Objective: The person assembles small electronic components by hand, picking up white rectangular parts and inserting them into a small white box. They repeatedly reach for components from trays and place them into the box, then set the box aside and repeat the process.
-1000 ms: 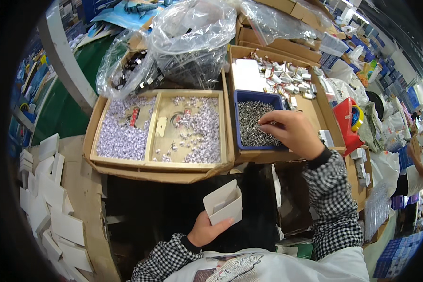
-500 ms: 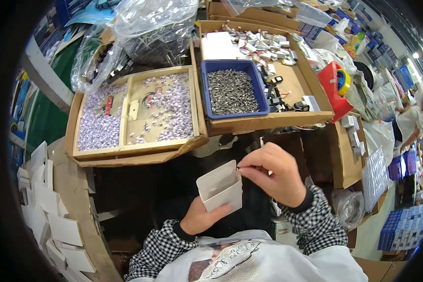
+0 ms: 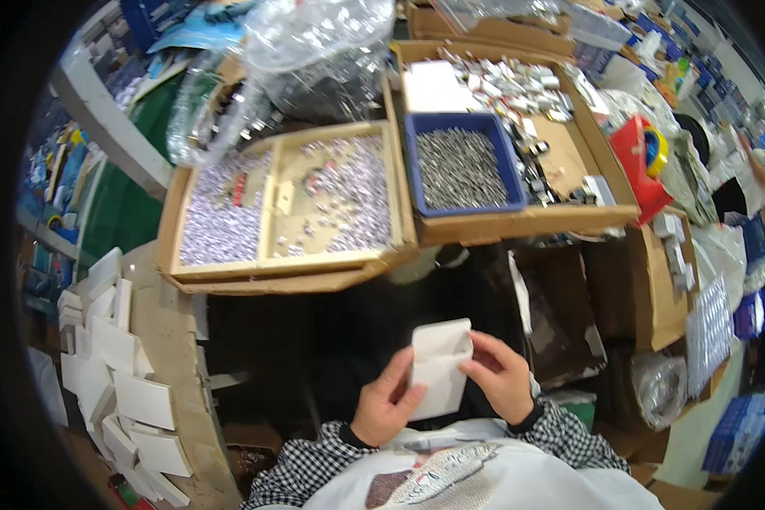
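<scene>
A small white carton (image 3: 439, 367) is held close to the lap, gripped from both sides by the left hand (image 3: 389, 406) and right hand (image 3: 501, 376), fingers closed on it. Its open top flap is best tucked with the body kept steady, well below the blue tray of metal parts (image 3: 461, 167).

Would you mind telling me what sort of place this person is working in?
Most likely a small-parts packing bench in a workshop or warehouse. Both hands hold a small white box, a blue bin of tiny metal parts sits ahead, and a stack of white boxes lies alongside.
</scene>
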`<action>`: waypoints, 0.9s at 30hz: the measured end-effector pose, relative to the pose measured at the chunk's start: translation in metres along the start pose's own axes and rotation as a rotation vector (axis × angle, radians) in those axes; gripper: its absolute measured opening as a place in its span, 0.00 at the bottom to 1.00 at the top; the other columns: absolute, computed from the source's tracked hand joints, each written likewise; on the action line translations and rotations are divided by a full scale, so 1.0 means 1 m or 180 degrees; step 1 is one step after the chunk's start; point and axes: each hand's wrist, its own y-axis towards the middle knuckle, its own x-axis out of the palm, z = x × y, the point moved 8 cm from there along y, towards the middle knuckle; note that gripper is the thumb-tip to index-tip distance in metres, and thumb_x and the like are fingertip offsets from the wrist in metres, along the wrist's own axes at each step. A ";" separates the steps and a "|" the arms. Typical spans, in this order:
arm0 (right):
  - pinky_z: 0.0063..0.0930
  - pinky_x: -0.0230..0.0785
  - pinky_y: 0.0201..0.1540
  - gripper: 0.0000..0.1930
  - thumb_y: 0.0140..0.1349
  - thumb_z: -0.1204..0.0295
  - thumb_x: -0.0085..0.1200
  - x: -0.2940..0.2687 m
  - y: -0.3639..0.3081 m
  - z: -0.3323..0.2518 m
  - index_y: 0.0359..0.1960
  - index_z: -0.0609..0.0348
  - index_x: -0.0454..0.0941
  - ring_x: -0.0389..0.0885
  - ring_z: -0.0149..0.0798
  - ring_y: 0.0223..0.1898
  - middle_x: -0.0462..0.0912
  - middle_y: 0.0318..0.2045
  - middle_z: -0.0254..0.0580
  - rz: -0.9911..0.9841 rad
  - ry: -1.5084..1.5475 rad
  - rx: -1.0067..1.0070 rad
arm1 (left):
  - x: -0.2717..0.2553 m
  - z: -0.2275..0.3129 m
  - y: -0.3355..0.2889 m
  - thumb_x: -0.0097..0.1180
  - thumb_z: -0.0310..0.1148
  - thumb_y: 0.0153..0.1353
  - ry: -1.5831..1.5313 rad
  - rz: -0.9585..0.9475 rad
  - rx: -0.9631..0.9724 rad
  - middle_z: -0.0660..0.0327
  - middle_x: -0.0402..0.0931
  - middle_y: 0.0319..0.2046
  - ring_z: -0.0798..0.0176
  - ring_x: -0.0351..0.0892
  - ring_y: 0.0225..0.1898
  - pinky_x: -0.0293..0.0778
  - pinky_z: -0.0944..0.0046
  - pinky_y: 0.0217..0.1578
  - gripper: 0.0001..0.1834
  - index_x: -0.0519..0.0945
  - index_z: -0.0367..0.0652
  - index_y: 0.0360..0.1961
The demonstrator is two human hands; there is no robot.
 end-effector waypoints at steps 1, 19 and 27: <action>0.20 0.73 0.45 0.21 0.56 0.81 0.60 0.001 0.000 0.002 0.53 0.67 0.73 0.79 0.29 0.42 0.80 0.43 0.41 -0.0045 -0.0165 0.0021 | -0.002 0.000 -0.003 0.57 0.26 0.61 0.0115 0.0054 -0.0027 0.56 0.75 0.50 0.68 0.75 0.47 0.73 0.67 0.48 0.32 0.60 0.43 0.66; 0.21 0.67 0.50 0.16 0.63 0.75 0.54 -0.002 0.026 0.031 0.53 0.63 0.71 0.73 0.26 0.45 0.75 0.43 0.36 -0.1066 0.0640 0.1279 | -0.005 -0.051 0.035 0.54 0.29 0.64 -0.0403 -0.0461 -0.0996 0.64 0.75 0.33 0.75 0.73 0.35 0.71 0.75 0.37 0.06 0.75 0.38 0.39; 0.25 0.68 0.50 0.13 0.66 0.70 0.49 0.005 0.034 0.008 0.49 0.62 0.76 0.76 0.36 0.47 0.78 0.45 0.42 -0.1447 -0.0780 -0.0118 | -0.013 -0.047 0.030 0.50 0.21 0.62 -0.1242 0.0102 -0.1447 0.53 0.76 0.46 0.66 0.76 0.43 0.74 0.68 0.44 0.19 0.67 0.36 0.56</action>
